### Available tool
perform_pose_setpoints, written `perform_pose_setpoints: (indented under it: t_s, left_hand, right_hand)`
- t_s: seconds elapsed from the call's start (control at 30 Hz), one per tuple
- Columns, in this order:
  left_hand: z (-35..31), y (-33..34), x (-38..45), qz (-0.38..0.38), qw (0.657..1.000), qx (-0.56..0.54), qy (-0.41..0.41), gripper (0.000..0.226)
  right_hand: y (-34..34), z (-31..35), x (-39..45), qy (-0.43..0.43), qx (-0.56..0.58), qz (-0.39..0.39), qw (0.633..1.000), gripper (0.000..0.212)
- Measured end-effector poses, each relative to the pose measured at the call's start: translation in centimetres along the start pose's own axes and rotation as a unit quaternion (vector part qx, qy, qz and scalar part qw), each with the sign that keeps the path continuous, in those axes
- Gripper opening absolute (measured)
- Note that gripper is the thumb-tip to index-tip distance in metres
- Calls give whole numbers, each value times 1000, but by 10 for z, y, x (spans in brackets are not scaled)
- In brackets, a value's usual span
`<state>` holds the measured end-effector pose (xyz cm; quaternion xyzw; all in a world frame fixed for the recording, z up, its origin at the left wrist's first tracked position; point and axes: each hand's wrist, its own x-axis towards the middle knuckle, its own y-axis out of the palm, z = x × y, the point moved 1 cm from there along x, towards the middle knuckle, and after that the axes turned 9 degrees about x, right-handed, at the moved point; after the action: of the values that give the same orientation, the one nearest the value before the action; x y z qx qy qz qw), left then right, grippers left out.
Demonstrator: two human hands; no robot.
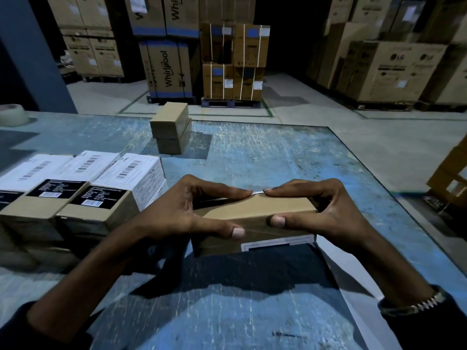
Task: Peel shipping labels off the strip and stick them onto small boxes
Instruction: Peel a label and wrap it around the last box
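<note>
Squarely between both hands sits a small cardboard box point(255, 210), resting on the scratched blue table point(265, 152) near its front edge. The left hand point(177, 210) holds the box's left end, its fingers stretched along the far top edge and its thumb point(227, 231) pressed flat against the near side face. The right hand point(321, 208) mirrors it on the right end, fingers laid along the same far edge, thumb point(280, 221) against the near face. The fingertips of the two hands nearly meet at the middle of that far edge, where a thin white sliver of label point(257, 192) shows between them; whether it is being pinched or only pressed down cannot be told. Part of a white sticker with a dark panel point(275, 245) shows low on the box's near face, below the right thumb.

A metal watch band point(414, 301) circles the right wrist, with a dark sleeve behind it.

Just left of the left hand stand labelled boxes point(83, 188) packed side by side, white barcoded shipping labels on their tops and black printed panels on their fronts. Beyond the hands, well apart, two plain brown boxes point(170, 127) are stacked one on the other. Far to the left, at the table's back edge, lies a roll of tape point(12, 114). Behind the table, large appliance cartons point(166, 69) stand on pallets on the warehouse floor.
</note>
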<state>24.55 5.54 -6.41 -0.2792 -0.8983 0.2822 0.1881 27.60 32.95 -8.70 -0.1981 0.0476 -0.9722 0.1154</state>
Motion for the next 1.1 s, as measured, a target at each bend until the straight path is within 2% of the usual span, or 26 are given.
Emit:
perform_pose_setpoints:
  t_s: [0.03, 0.13, 0.17, 0.27, 0.43, 0.47, 0.53, 0.6, 0.67, 0.8, 0.87, 0.97, 1.1]
  left_hand:
    - [0, 1, 0, -12, 1000, 4, 11, 62]
    - [1, 4, -1, -41, 998, 13, 46, 65]
    - [3, 5, -1, -41, 998, 12, 54, 66]
    - [6, 10, -1, -35, 997, 15, 72, 67]
    - [8, 10, 1, -57, 991, 27, 115, 67]
    - [7, 9, 2, -64, 990, 32, 125, 67]
    - [7, 9, 3, -74, 987, 37, 136, 66]
    - [8, 11, 3, -78, 987, 32, 134, 68]
    - [9, 14, 4, -69, 989, 28, 130, 72]
    - [10, 13, 6, -66, 988, 28, 138, 77]
    - [9, 12, 7, -70, 985, 34, 152, 78]
    - [9, 12, 5, -65, 985, 49, 155, 80]
    - [11, 14, 5, -55, 983, 77, 158, 80]
  right_hand:
    - [-1, 1, 0, 4, -2, 5, 1000, 49]
    - [-7, 5, 0, 39, -33, 34, 998, 83]
    - [-7, 7, -1, 44, -57, 52, 996, 87]
    - [-9, 3, 0, 30, -100, 79, 991, 69]
    - [-15, 0, -1, -19, -41, 71, 996, 48]
    - [-15, 2, 0, -16, -32, 71, 997, 50]
    - [-15, 5, 0, 1, -42, 65, 997, 66]
    - [-12, 7, -1, 8, -98, 69, 993, 77]
    - [-11, 4, -1, -6, -141, 82, 987, 66]
    - [-14, 2, -2, -34, -72, 81, 993, 44]
    - [-14, 5, -2, -27, -65, 82, 994, 50]
    - [-12, 9, -3, 14, -124, 92, 988, 76]
    - [-10, 4, -2, 10, -112, 103, 988, 53]
